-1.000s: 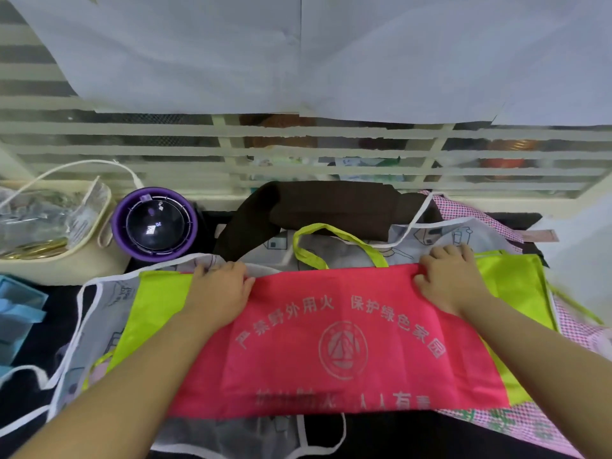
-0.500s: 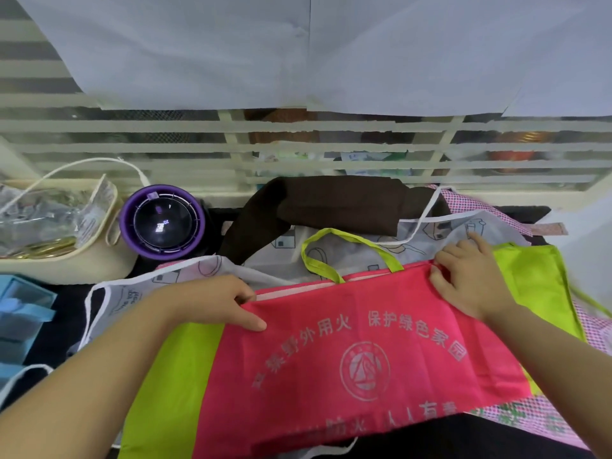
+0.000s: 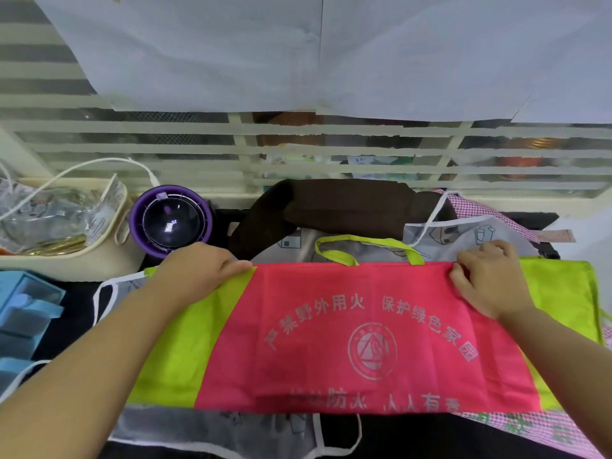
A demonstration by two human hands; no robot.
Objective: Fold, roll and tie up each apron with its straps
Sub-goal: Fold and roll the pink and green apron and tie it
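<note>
Both hands are curled on the far edge of the pink-and-green apron (image 3: 364,342): the left hand (image 3: 202,270) pinches where green meets pink, and the right hand (image 3: 486,279) pinches the pink panel's right corner. Half a second ago that edge slanted with the left hand nearer; now it runs straight across mid-counter (image 3: 430,438). There are two hands and four aprons: this one on top, then one grey apron (image 3: 231,429), one brown apron (image 3: 347,203) and one pink checked apron (image 3: 543,429).
</note>
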